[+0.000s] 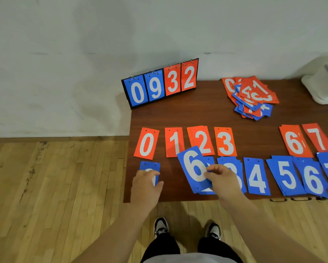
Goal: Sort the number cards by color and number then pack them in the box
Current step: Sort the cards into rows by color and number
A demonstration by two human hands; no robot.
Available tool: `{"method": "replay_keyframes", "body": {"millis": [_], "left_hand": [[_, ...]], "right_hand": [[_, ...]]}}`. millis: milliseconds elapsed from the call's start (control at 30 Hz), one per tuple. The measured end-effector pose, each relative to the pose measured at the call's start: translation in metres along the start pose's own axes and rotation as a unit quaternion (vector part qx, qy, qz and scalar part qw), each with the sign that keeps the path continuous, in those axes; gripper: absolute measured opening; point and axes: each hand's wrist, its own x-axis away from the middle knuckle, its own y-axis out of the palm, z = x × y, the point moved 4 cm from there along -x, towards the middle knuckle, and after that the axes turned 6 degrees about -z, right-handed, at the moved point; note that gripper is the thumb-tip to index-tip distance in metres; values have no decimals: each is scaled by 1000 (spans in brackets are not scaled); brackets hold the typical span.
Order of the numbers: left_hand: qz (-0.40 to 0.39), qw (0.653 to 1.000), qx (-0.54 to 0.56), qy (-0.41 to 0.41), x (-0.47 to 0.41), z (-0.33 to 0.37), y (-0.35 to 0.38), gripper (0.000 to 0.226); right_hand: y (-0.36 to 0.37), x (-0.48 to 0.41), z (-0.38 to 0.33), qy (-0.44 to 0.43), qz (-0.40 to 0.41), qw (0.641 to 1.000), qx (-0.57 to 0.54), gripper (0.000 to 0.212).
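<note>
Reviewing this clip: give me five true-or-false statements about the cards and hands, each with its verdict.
1. The flip scoreboard at the back reads 0932. True.
2. The right hand pinches a red card. False: it pinches a tilted blue card that reads as 6.
3. The red row has a gap between the red 3 and the red 6. True.
4. The unsorted pile lies at the near left corner of the table. False: it lies far right, behind the rows.
5. The left hand touches the leftmost blue card. True.
</note>
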Motion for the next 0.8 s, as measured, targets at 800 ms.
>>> {"method": "replay_keyframes", "body": {"millis": [800], "left_hand": [[-228, 951, 171, 116, 66, 351, 156, 36]], "right_hand": [[-318, -25, -6, -120, -25, 992, -34, 27]]}}
